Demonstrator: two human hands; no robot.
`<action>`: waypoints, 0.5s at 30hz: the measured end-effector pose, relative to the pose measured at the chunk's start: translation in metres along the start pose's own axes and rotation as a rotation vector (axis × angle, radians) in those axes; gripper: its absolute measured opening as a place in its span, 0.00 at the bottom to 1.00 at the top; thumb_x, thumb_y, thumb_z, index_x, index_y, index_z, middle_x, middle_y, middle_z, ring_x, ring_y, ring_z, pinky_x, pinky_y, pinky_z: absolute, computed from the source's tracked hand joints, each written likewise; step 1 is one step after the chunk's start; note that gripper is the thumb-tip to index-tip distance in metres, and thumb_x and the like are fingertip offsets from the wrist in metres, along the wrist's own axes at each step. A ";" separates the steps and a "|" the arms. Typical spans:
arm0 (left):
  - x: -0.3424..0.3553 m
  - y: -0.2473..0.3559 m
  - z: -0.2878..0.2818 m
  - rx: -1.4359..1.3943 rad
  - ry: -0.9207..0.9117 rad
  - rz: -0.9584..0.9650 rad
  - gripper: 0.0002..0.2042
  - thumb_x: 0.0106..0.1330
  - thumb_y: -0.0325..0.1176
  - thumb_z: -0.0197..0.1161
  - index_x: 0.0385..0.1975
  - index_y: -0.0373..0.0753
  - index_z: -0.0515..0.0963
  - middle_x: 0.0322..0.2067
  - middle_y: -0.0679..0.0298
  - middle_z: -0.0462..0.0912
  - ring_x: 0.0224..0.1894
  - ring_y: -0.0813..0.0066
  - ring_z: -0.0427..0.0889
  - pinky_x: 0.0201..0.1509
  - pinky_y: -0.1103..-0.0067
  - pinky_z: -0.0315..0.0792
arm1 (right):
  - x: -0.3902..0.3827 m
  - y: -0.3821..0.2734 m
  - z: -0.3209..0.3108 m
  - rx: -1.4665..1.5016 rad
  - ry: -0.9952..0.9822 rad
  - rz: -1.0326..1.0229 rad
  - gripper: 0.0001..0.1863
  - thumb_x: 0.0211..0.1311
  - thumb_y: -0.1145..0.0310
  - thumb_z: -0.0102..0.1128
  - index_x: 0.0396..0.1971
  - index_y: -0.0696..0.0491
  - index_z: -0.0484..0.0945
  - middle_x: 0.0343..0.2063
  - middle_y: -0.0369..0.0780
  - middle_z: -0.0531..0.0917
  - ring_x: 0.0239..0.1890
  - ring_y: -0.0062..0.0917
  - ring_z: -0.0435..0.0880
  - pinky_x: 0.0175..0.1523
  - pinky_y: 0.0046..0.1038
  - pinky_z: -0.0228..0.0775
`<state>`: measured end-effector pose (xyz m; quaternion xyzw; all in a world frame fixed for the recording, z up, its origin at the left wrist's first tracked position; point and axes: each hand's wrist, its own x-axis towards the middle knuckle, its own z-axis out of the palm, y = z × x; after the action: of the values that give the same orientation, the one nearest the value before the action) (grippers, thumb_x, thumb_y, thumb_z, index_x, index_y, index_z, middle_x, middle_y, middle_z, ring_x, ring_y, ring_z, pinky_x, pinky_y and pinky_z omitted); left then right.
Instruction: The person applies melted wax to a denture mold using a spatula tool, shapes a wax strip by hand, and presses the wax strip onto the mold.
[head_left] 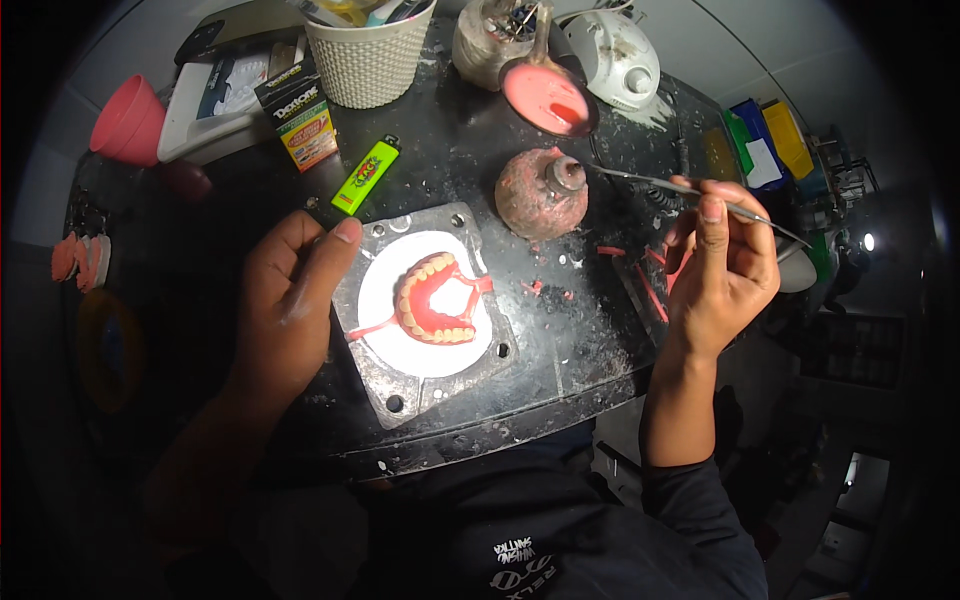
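My right hand (722, 265) holds a slim metal instrument (650, 181), its tip by the metal neck of a round, wax-stained burner (535, 200). My left hand (290, 300) rests beside the left edge of a square metal flask (395, 400), thumb extended and fingers curled; what they hold, if anything, is hidden. The flask bears white plaster (390, 275) with a pink wax denture (425, 320) and cream teeth on it. A green lighter (362, 178) lies just beyond the flask. Pink wax strips (652, 295) lie near my right hand.
Along the back stand a woven basket (365, 65), a box (300, 130), a white tray (190, 120), a pink bowl (125, 125), a pan of pink wax (545, 100) and a white appliance (610, 55). Coloured trays (785, 140) are at right, dental casts (80, 260) at left.
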<state>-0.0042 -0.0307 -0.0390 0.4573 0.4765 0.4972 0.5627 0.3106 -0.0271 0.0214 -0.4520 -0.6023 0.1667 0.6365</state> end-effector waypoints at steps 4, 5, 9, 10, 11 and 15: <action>0.001 -0.003 -0.003 -0.003 -0.007 0.000 0.12 0.76 0.33 0.62 0.27 0.39 0.75 0.24 0.78 0.70 0.30 0.92 0.62 0.33 0.85 0.58 | 0.000 -0.007 0.001 -0.027 0.012 -0.028 0.07 0.74 0.76 0.61 0.45 0.63 0.79 0.37 0.52 0.89 0.21 0.15 0.79 0.23 0.14 0.66; 0.001 -0.004 -0.006 0.015 -0.014 0.000 0.13 0.76 0.33 0.63 0.26 0.39 0.74 0.24 0.78 0.70 0.29 0.92 0.62 0.33 0.85 0.58 | -0.004 -0.015 0.003 0.006 -0.013 -0.009 0.07 0.74 0.76 0.61 0.46 0.63 0.79 0.37 0.52 0.89 0.20 0.15 0.79 0.23 0.14 0.66; -0.001 0.005 -0.001 0.033 0.007 -0.037 0.13 0.76 0.33 0.63 0.26 0.40 0.74 0.23 0.79 0.69 0.28 0.92 0.61 0.32 0.85 0.57 | -0.030 -0.038 0.010 0.002 -0.157 0.004 0.07 0.73 0.78 0.60 0.46 0.65 0.77 0.36 0.53 0.88 0.22 0.18 0.81 0.25 0.15 0.70; -0.001 0.006 -0.001 0.055 0.003 -0.047 0.13 0.76 0.33 0.63 0.25 0.40 0.73 0.23 0.79 0.68 0.28 0.92 0.61 0.31 0.84 0.57 | -0.038 -0.044 0.014 0.006 -0.183 0.031 0.07 0.72 0.79 0.61 0.45 0.65 0.77 0.36 0.53 0.88 0.23 0.19 0.82 0.26 0.16 0.72; -0.001 0.008 -0.001 0.077 -0.001 -0.057 0.14 0.76 0.34 0.63 0.25 0.40 0.73 0.23 0.79 0.67 0.28 0.92 0.60 0.31 0.84 0.57 | -0.043 -0.048 0.020 0.014 -0.189 0.023 0.06 0.69 0.82 0.63 0.42 0.67 0.78 0.36 0.52 0.87 0.26 0.22 0.85 0.30 0.20 0.78; -0.002 0.009 -0.002 0.103 0.007 -0.066 0.14 0.75 0.34 0.63 0.25 0.40 0.73 0.22 0.79 0.67 0.27 0.92 0.60 0.31 0.84 0.57 | -0.051 -0.040 0.033 -0.070 -0.254 -0.072 0.05 0.62 0.85 0.68 0.34 0.70 0.80 0.32 0.51 0.88 0.34 0.36 0.91 0.37 0.29 0.83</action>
<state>-0.0072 -0.0319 -0.0303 0.4679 0.5181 0.4550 0.5528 0.2555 -0.0749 0.0169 -0.4271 -0.6993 0.1784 0.5447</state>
